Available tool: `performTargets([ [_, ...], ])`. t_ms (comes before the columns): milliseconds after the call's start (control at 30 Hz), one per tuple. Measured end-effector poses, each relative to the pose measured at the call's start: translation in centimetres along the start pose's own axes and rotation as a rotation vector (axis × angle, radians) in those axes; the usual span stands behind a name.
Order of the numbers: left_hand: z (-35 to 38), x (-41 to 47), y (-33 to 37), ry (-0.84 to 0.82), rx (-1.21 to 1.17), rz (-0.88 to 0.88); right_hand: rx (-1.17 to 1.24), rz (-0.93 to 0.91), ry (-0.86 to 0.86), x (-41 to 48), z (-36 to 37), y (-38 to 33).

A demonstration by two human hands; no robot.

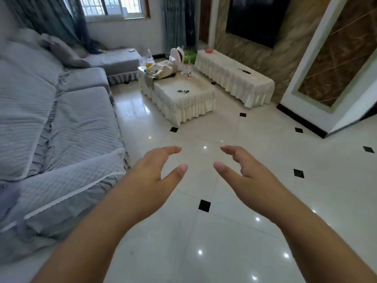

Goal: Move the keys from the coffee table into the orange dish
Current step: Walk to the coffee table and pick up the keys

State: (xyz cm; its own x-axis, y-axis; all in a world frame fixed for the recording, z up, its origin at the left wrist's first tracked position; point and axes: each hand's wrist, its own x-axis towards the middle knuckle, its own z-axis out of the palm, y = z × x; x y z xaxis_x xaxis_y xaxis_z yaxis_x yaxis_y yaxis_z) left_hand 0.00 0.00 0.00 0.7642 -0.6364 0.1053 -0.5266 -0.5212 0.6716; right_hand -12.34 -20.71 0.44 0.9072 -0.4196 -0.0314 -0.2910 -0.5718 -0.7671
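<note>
Ahead, dark metal keys [183, 91] on cream frilled coffee table [195, 103]; left hand [155, 170], right hand [244, 170] spread, empty.

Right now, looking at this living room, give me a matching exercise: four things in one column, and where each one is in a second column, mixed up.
Things:
1. keys
2. orange dish
3. left hand
4. grey pillow

Places:
A. on the sofa, far end
B. on the far end of the long cabinet by the wall
C. on the coffee table, near its front
D. held out over the floor, open and empty

Pairs: 1-C, 2-B, 3-D, 4-A
</note>
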Motion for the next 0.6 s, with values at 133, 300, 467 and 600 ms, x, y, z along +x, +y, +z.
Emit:
performTargets([
  [133,0.0,3.4,-2.8,-0.033,0.033,-0.042,-0.035,0.067,-0.006,3.7,0.8,0.5],
  [300,-0.7,8.5,-7.3,-0.049,-0.007,-0.035,-0.084,0.075,-0.029,10.0,3.6,-0.3],
  [467,-2.8,15.2,-12.1,-0.081,-0.027,-0.025,-0.111,0.1,-0.021,16.9,6.3,-2.4],
  [600,-4.1,19.6,-15.6,-0.143,-0.014,-0.038,-0.082,0.115,0.006,21.9,8.5,-4.0],
])
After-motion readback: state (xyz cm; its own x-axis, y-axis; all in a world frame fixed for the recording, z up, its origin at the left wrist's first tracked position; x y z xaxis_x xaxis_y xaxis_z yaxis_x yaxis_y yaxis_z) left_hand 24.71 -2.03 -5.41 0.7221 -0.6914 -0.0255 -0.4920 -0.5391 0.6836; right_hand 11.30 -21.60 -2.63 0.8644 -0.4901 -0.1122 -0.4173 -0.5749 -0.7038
